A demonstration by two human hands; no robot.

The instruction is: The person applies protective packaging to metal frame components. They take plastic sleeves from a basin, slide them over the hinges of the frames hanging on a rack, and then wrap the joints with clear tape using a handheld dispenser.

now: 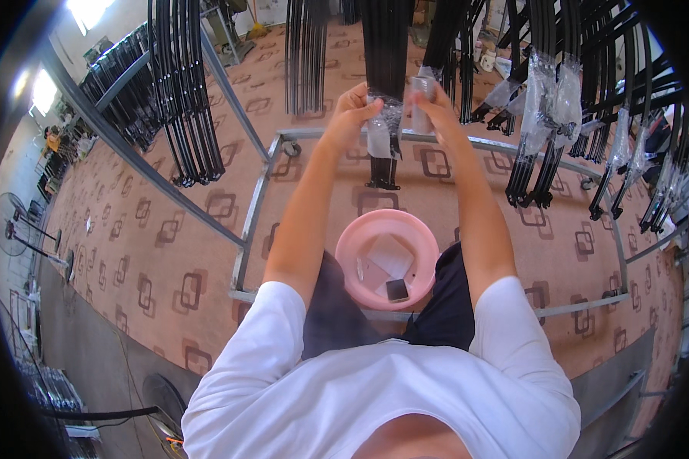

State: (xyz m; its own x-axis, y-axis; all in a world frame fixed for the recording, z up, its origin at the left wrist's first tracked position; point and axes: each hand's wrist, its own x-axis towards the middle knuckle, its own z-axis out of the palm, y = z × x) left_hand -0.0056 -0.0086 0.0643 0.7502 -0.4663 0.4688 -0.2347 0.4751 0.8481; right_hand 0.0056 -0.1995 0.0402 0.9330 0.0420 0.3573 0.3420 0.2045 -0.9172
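Patterned pinkish flooring (pixel 153 252) spreads below. From where I stand, the left hand (pixel 350 116) grips the left edge of the black rod bundle (pixel 386 57), which hangs, long axis upright, between both hands. Just right of its film-wrapped band (pixel 389 115), the right hand (pixel 440 112) grasps a roll of clear film (pixel 419 121), also roughly upright.

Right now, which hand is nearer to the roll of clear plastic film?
Right. The right hand holds the roll of clear plastic film; the left hand is farther left, beside the wrapped bundle of black bars.
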